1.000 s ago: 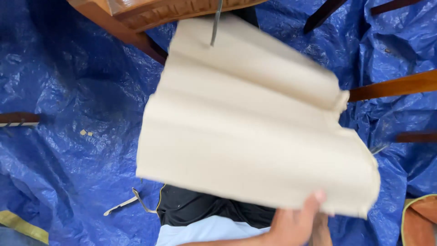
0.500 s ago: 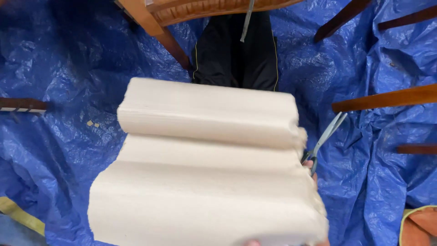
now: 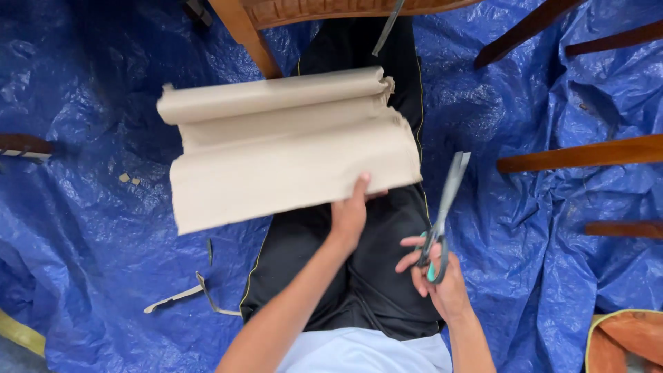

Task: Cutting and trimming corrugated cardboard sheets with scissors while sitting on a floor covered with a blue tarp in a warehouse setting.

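Blue tarp [image 3: 90, 228] covered the floor, crumpled and creased, with a dark wooden leg [image 3: 24, 144] poking in at the far left and thin paper strips [image 3: 186, 297] lying lower down beside the person's black trousers [image 3: 345, 276]. Above the lap hung a beige paper roll [image 3: 283, 148], partly unrolled, its curled end near a chair leg [image 3: 245, 34]. The left hand [image 3: 350, 214] pinched the sheet's lower right edge, thumb on top and fingers hidden beneath. Just right of it, the right hand [image 3: 435, 280] gripped scissors [image 3: 445, 200] through the teal handles, blades pointing up and closed or nearly so, apart from the paper. Further right, brown wooden rails [image 3: 587, 153] crossed the tarp, and an orange bag [image 3: 628, 338] sat in the bottom corner.
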